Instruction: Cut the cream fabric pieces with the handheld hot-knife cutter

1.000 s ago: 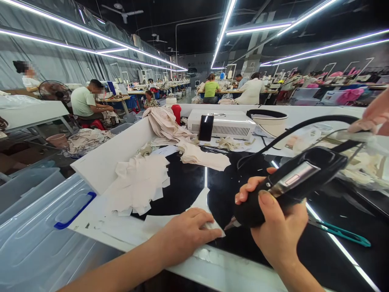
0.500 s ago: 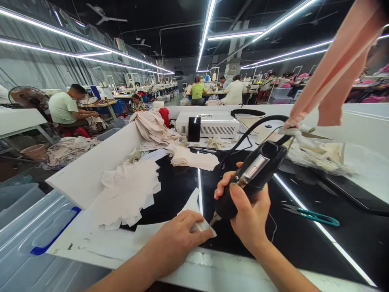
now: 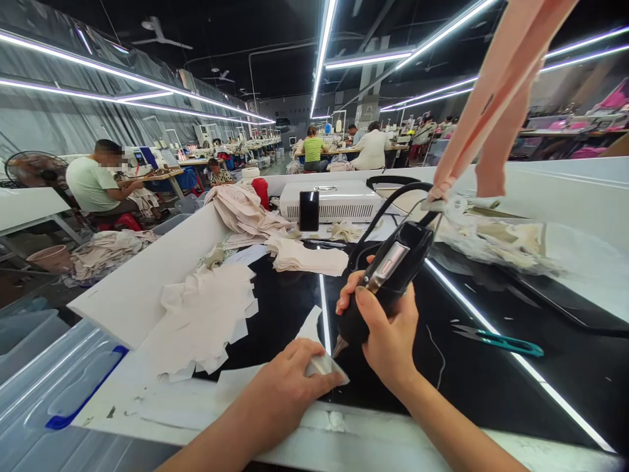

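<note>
A: Contents at left of the black, glossy tabletop (image 3: pixel 472 400)?

B: One heap of off-white, matt fabric pieces (image 3: pixel 206 314), overlapping, stepped along the edges; layers too merged to count.

A: Next, rightward?

B: Left hand (image 3: pixel 292 377), palm down on one white, pointed fabric piece (image 3: pixel 309 324), thumb over the right corner; pinch or plain pressure, impossible to tell. Beyond, one cream stack of long, wavy-edged fabric (image 3: pixel 309 257).

A: Right of the left hand?

B: One black, rounded, corded tool with silver plate (image 3: pixel 400 262), raised above the tabletop. Long axis diagonal, cord end at upper right; narrow metal tip (image 3: pixel 340 345) down and left, close to the pointed piece; contact not discernible. Right hand (image 3: pixel 386 328) wrapped firmly around the tool body.

A: Farther right?

B: One peach, soft fabric strip (image 3: pixel 484 118), knotted near the cord end. One teal-handled pair of metal snips (image 3: pixel 511 342), flat on the tabletop.
</note>
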`<action>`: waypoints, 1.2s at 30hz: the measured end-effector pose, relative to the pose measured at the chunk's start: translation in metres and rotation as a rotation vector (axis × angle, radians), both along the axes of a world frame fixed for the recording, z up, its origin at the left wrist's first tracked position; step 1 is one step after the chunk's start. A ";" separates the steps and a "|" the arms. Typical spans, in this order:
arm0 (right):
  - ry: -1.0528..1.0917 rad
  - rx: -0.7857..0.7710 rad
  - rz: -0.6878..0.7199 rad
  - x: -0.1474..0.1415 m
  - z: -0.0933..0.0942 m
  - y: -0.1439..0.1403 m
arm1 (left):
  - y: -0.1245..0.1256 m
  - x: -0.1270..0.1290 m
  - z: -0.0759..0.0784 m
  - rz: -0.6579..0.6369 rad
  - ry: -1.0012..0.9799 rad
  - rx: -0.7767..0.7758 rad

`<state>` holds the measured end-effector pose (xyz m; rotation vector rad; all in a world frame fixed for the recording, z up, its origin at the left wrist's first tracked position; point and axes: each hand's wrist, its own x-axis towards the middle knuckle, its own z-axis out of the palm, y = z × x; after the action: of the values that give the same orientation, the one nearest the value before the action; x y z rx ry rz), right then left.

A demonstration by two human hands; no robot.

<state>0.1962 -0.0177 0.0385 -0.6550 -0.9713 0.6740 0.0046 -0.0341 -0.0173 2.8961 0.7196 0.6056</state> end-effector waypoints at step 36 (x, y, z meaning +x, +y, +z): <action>-0.064 0.007 0.007 -0.005 -0.002 -0.004 | -0.007 -0.003 0.004 0.049 -0.002 -0.029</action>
<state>0.1910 -0.0212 0.0360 -0.6707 -1.0355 0.6591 0.0019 -0.0408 -0.0133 2.8581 0.7950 0.5981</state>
